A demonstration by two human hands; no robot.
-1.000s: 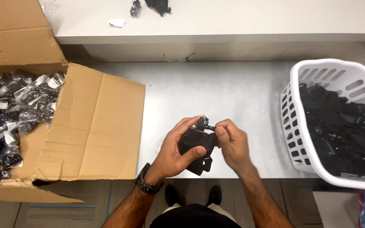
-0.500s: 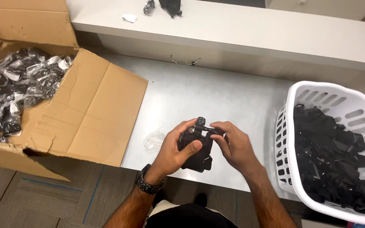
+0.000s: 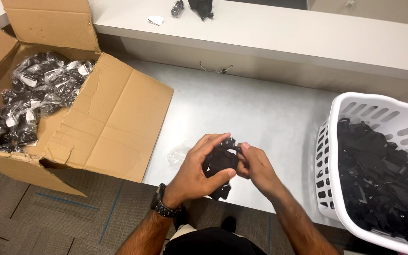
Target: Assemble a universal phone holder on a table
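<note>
Left hand (image 3: pixel 197 172) was curled around a small black strap-like item (image 3: pixel 220 163), thumb under it and fingers over the top, gripping it just above the near edge of the grey counter (image 3: pixel 256 108). Right hand (image 3: pixel 256 166) met it from the other side, fingertips pinched on the item's upper right end, so both hands were closed on the same piece and touching each other. Part of the item hung down past the counter's front edge. A crumpled clear plastic wrapper (image 3: pixel 178 153) lay just left of the left hand. Open counter surface stretched behind the hands up to the raised white ledge (image 3: pixel 284 35); that middle area was free for moving. On the left an open cardboard box (image 3: pixel 114 123) with bagged black parts sat with its flap lying over the counter's left edge. On the right a white laundry basket (image 3: pixel 383 108) full of loose black pieces stood near the right hand. Carpet floor (image 3: pixel 38 217) showed below.
</note>
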